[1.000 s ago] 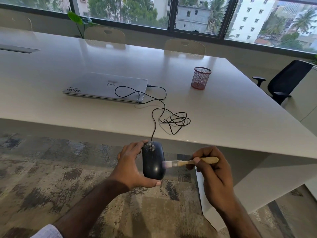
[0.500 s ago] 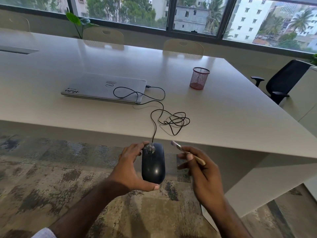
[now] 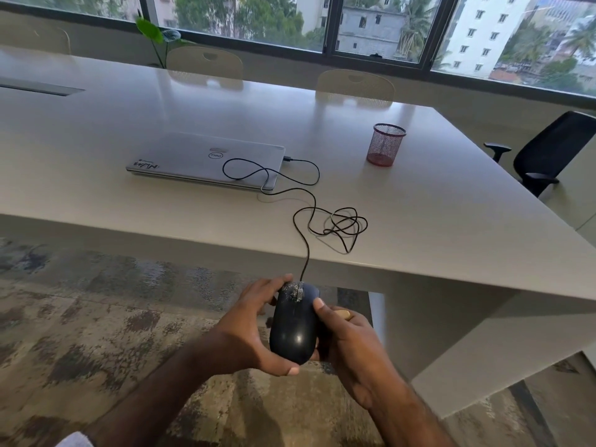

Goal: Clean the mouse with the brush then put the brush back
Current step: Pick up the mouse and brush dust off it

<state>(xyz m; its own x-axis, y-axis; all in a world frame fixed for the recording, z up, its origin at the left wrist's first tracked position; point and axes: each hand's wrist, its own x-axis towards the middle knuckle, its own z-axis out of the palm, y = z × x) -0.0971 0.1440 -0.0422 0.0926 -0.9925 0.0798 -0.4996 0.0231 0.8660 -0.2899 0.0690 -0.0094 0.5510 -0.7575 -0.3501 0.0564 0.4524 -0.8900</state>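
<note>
whereas a second earlier the right hand [image 3: 351, 346] had held the brush [image 3: 342, 315] out with its bristles at the mouse's side, in the head view it had closed in against the mouse [image 3: 294, 327], low in the centre of the frame, thumb on its right flank and only a tan stub of handle showing behind. the left hand [image 3: 248, 330] gripped the mouse's other side, and dust still speckled the wheel end, so brushing looked unfinished; the red mesh cup [image 3: 385, 144], upper right on the table [image 3: 129, 117], probably awaited the brush.
</note>
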